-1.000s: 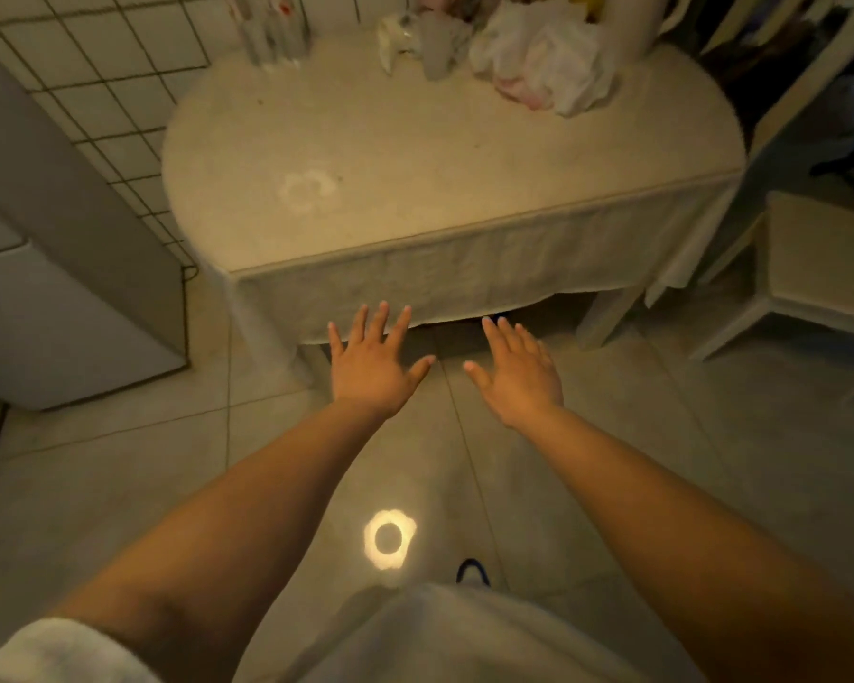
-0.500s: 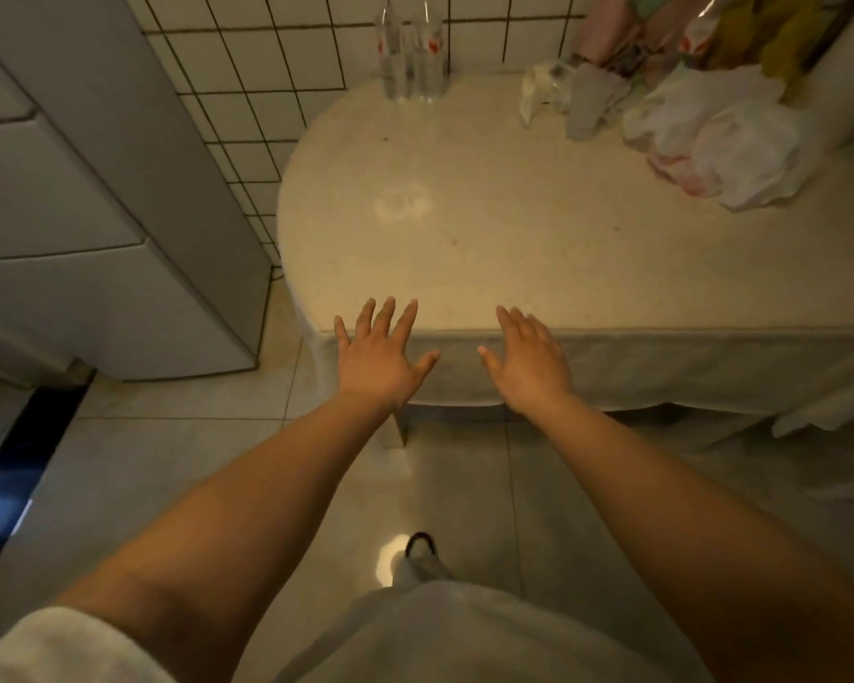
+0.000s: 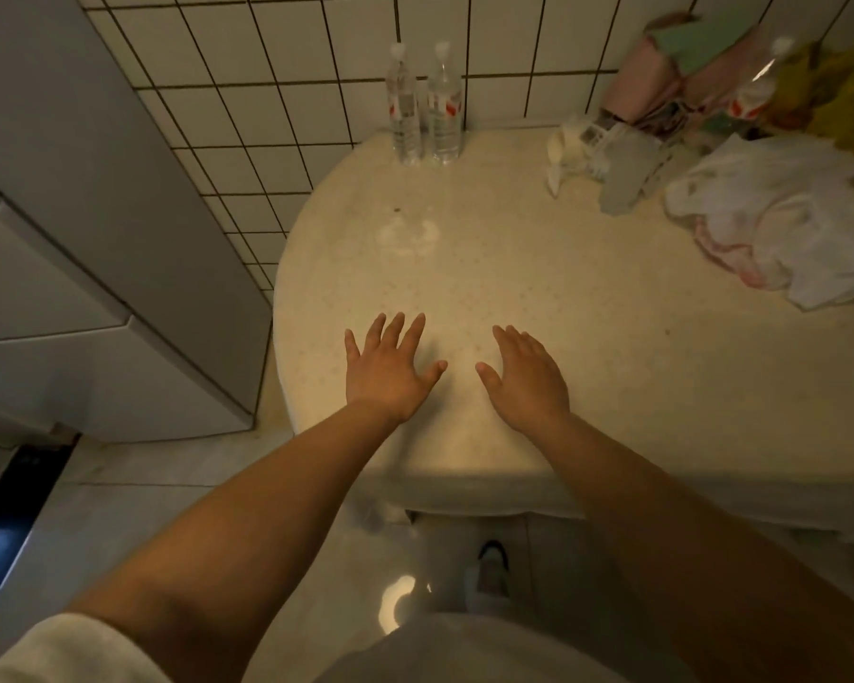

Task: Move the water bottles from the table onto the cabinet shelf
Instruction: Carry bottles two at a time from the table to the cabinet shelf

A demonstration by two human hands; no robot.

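We hold our left hand (image 3: 388, 369) and right hand (image 3: 526, 374) flat and empty over the near part of the worktop (image 3: 538, 288), fingers spread, gripping nothing. The two water bottles (image 3: 425, 108) stand upright and touching at the far edge against the tiled wall (image 3: 287, 91), straight ahead and slightly left, so our left hand looks the nearer. A third bottle (image 3: 760, 86) seems to stand among the clutter at far right. Their labels show red marks, but no writing can be read, and no cabinet shelf is clearly in view
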